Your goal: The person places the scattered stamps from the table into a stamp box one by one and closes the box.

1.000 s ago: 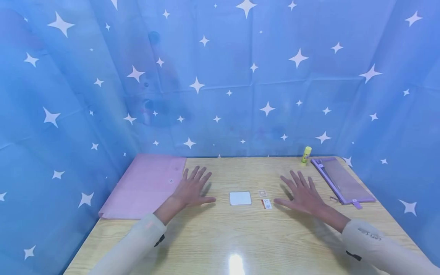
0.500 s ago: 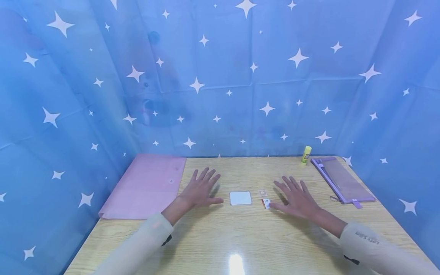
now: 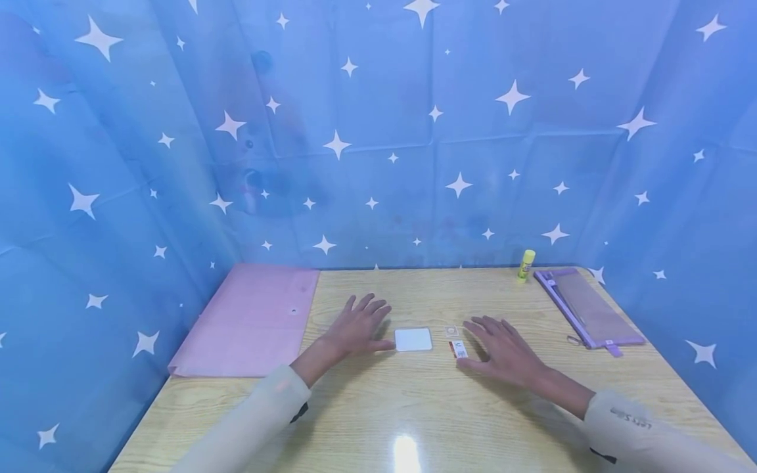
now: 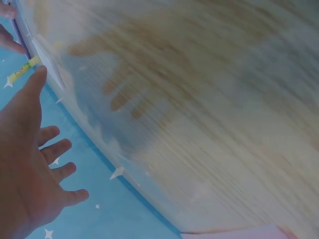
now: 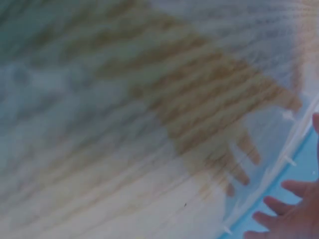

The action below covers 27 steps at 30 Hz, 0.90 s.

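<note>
A small white rectangle [image 3: 413,339] with rounded corners and a greyish rim lies mid-table. My left hand [image 3: 356,328] is just to its left, fingers spread, thumb tip close to its edge; I cannot tell if they touch. To the right of it are a small pale square [image 3: 451,331] with a round mark and a small red-and-white card [image 3: 458,349] with print. Beside these hovers my right hand [image 3: 503,351], its thumb at the card's lower corner, fingers extended. Nothing is gripped. In the left wrist view, the left hand [image 4: 30,164] has its fingers apart.
A pink folder [image 3: 248,322] covers the table's back left. At the back right stand a yellow glue stick [image 3: 526,266] and, lying flat, a purple-edged zip pouch [image 3: 591,309]. Blue star-patterned curtain [image 3: 378,131] encloses the wooden table [image 3: 355,420] at the back and sides.
Both hands have moved inward toward the small things in the middle: the left one rightward, the right one leftward and slightly nearer. The right hand's fingers are less spread. The objects stay put.
</note>
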Tool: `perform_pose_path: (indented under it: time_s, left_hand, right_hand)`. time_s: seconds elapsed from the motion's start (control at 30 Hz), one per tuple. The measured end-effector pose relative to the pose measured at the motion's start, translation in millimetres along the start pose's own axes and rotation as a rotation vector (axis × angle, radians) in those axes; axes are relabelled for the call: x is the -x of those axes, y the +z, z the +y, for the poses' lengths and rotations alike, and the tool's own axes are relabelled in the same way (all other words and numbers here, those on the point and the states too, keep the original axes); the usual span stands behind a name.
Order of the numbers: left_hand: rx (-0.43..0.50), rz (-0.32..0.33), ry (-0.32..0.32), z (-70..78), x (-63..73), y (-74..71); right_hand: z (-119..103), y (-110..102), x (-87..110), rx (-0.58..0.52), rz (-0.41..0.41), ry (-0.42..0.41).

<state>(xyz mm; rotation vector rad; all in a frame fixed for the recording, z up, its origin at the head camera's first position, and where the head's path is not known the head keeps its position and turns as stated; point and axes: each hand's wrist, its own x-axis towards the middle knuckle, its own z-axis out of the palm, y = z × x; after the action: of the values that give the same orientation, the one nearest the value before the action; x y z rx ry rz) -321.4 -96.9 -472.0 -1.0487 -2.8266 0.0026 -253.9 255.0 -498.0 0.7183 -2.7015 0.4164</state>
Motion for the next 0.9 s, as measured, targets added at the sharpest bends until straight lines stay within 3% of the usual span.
perform_pose_path:
  time_s: [0.17, 0.47, 0.73, 0.9]
  left_hand:
    - [0.053, 0.006, 0.027, 4.7, -4.6, 2.3]
    - [0.207, -0.003, 0.06, 8.2, -8.3, 7.8]
    - [0.198, 0.038, 0.105, 9.9, -11.3, 12.1]
    - [0.207, 0.023, 0.087, 12.6, -13.7, 11.7]
  right_hand:
    - [-3.1, 1.7, -1.5, -0.039, 0.063, -0.038]
    - [-6.2, 4.3, -4.1, -0.11, 0.033, -0.007]
    - [-7.5, 5.9, -9.5, -0.15, 0.008, 0.019]
    - [-7.4, 6.1, -11.2, -0.186, -0.005, 0.023]
